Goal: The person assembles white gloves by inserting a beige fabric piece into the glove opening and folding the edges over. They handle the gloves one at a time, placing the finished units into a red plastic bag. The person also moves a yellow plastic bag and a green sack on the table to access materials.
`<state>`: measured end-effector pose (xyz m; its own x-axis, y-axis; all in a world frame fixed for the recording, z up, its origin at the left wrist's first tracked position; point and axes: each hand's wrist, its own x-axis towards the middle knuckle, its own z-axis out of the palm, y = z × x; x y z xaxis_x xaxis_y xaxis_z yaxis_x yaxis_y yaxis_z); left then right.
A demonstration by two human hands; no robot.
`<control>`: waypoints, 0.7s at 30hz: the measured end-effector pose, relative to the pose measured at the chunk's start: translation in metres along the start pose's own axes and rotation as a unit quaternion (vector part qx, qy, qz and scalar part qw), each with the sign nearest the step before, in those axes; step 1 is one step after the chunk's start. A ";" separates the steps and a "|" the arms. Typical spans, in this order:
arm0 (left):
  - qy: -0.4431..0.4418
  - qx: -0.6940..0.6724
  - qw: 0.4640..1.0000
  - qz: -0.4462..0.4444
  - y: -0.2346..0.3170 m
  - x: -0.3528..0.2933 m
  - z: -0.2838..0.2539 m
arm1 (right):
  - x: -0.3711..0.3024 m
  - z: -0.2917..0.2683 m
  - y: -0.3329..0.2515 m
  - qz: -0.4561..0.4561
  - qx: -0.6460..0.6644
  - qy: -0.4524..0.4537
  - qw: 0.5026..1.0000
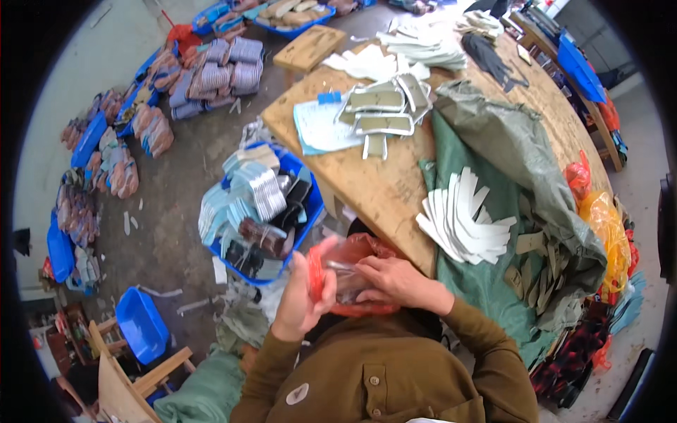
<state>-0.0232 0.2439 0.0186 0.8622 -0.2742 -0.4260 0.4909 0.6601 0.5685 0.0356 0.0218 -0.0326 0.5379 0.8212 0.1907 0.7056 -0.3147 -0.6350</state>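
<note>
In front of my chest a red plastic bag is held open at the mouth. My left hand is closed on the bag's left edge, with the thumb up and red plastic between the fingers. At the opening, my right hand reaches in from the right with its fingers bent down. A greyish, clear-looking item shows between the two hands, its kind unclear. The right fingertips are partly hidden, so what they grip cannot be made out.
Left of the bag stands a blue basket of bundled striped, light-blue and dark pieces. The wooden table bears white curved strips, olive pieces with white edges and a green sack. A blue tub sits lower left.
</note>
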 end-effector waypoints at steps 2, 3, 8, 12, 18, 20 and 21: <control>-0.021 0.061 0.998 -0.004 0.000 -0.003 -0.001 | 0.028 -0.035 -0.007 0.046 0.049 0.046 0.997; -0.029 0.062 0.998 -0.009 0.002 -0.005 -0.003 | 0.042 -0.050 0.005 0.088 0.053 0.051 0.993; -0.035 0.077 0.996 0.004 0.003 0.003 0.003 | 0.135 -0.128 0.122 0.043 -0.276 0.229 0.933; -0.035 0.081 0.996 0.008 0.001 0.004 0.004 | 0.152 -0.142 0.175 0.104 -0.308 0.045 0.945; -0.017 0.069 0.997 0.013 0.002 0.004 0.000 | 0.120 -0.112 0.179 0.046 -0.298 0.139 0.943; -0.010 0.051 0.999 0.006 0.001 0.006 -0.002 | 0.109 -0.108 0.174 0.056 -0.280 0.161 0.945; -0.009 0.048 0.999 0.008 0.003 0.004 -0.001 | 0.105 -0.101 0.159 0.061 -0.212 0.192 0.956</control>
<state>-0.0186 0.2457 0.0176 0.8718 -0.2776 -0.4036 0.4860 0.5943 0.6408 0.2507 0.0100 -0.0373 0.7009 0.5555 0.4474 0.7060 -0.6296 -0.3243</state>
